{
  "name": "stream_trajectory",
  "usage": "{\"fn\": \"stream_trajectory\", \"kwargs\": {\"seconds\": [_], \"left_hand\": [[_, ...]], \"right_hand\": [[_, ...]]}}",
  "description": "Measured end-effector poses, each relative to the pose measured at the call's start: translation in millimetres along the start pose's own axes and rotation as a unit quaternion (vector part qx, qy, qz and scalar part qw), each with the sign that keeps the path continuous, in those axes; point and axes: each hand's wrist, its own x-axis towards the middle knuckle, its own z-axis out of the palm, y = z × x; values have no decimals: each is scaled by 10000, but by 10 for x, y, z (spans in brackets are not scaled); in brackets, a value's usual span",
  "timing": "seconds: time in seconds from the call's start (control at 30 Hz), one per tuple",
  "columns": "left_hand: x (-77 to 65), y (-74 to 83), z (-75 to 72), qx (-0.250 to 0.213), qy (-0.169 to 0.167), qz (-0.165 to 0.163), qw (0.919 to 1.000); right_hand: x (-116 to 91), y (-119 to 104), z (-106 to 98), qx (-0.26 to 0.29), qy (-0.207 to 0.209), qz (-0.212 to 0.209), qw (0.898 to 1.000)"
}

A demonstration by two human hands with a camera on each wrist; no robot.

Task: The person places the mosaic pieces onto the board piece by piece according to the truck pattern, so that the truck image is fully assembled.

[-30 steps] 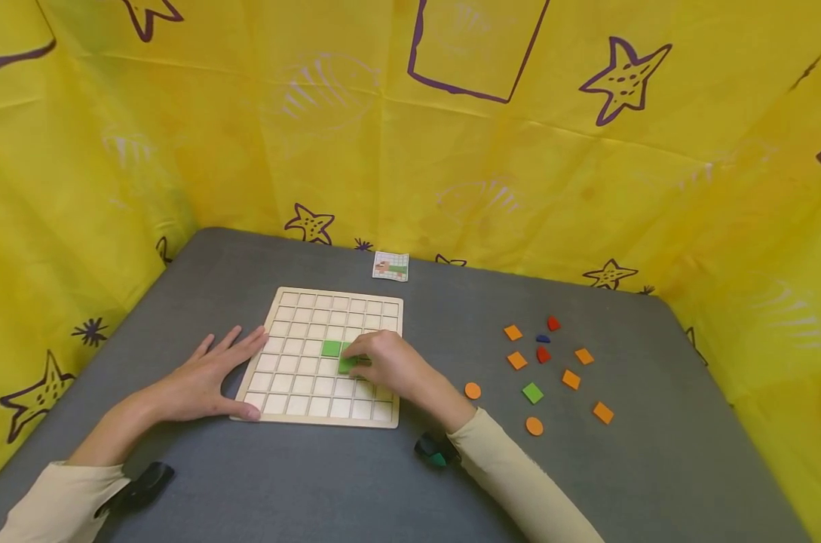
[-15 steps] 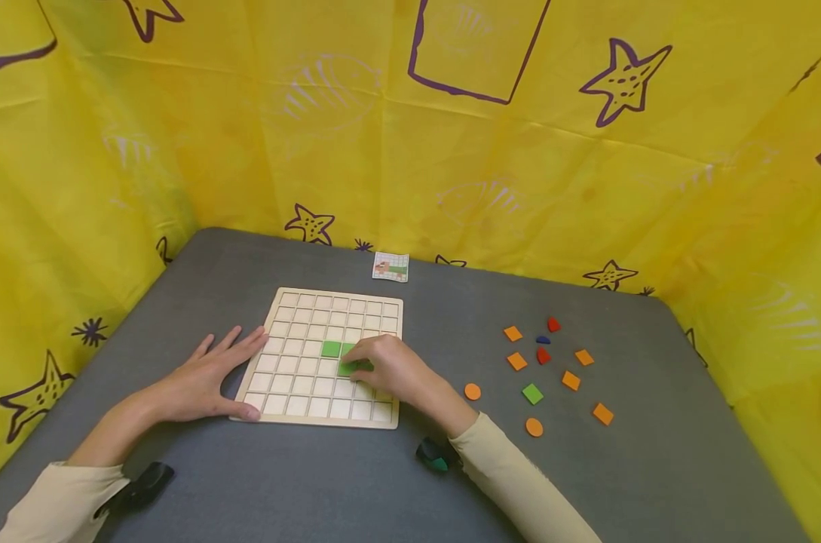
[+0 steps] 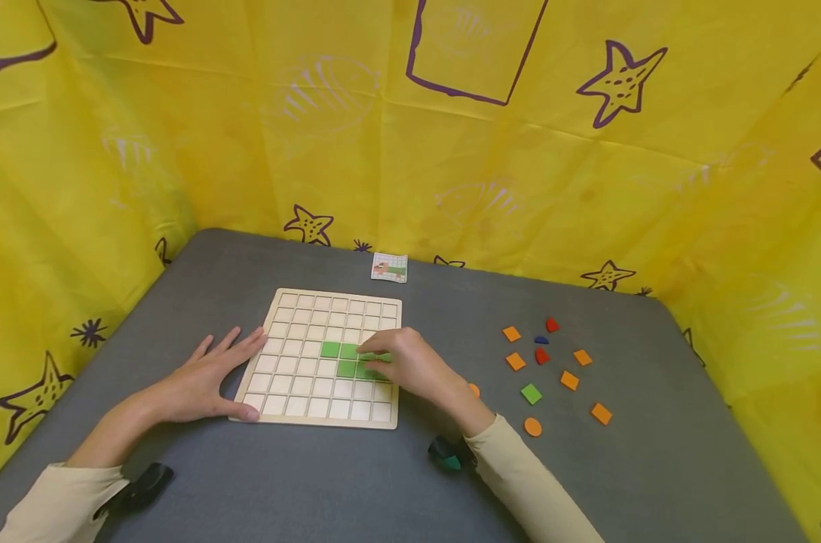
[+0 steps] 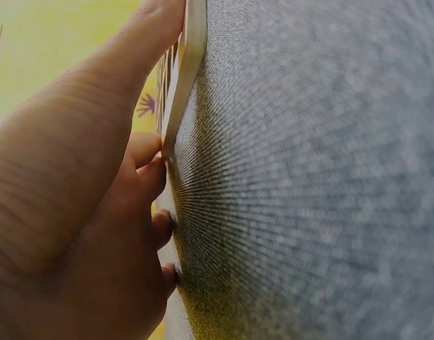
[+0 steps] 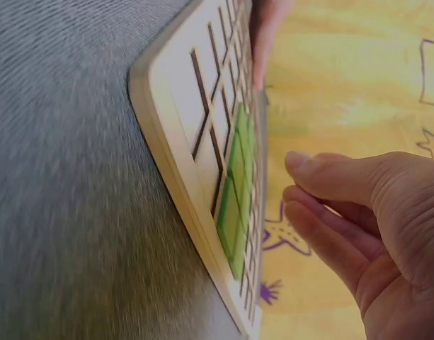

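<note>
A pale wooden grid board point(image 3: 295, 385) lies on the grey table. My left hand point(image 3: 196, 381) is spread flat beside it, thumb at the near left corner and fingertips at the left edge. Several green square tiles point(image 3: 330, 349) sit in two neighbouring rows of its cells, reaching toward the right side. My right hand point(image 3: 410, 366) is over the right part of the board, covering some tiles in the head view. In the right wrist view, its loosely bent fingers point(image 5: 323, 219) and thumb stand off the green tiles point(image 5: 236, 191) with nothing between them.
Right of the board lie loose pieces: several orange squares point(image 3: 569, 380), a green square point(image 3: 531, 394), orange discs point(image 3: 533, 427), red pieces point(image 3: 542, 355) and a small blue piece point(image 3: 542, 340). A picture card point(image 3: 390, 268) lies behind the board. Yellow cloth point(image 3: 410, 166) surrounds the table.
My right hand has shifted slightly right and drawn off the green tiles, so more of them show. My left hand has kept its place at the board's edge.
</note>
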Motion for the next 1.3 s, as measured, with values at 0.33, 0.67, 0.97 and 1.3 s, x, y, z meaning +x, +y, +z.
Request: {"fn": "stream_trajectory", "kwargs": {"seconds": [0.33, 0.67, 0.97, 1.3], "left_hand": [[-6, -22, 10, -26, 3, -43, 10000], [-17, -27, -5, -3, 34, 17, 10000], [2, 9, 12, -32, 9, 29, 10000], [-6, -10, 5, 12, 34, 76, 10000]], "right_hand": [[-334, 130, -367, 129, 299, 221, 9992], [-796, 442, -676, 89, 407, 679, 9968], [-1345, 728, -841, 190, 747, 1003, 9920], [-1800, 913, -964, -158, 770, 1313, 9882]]}}
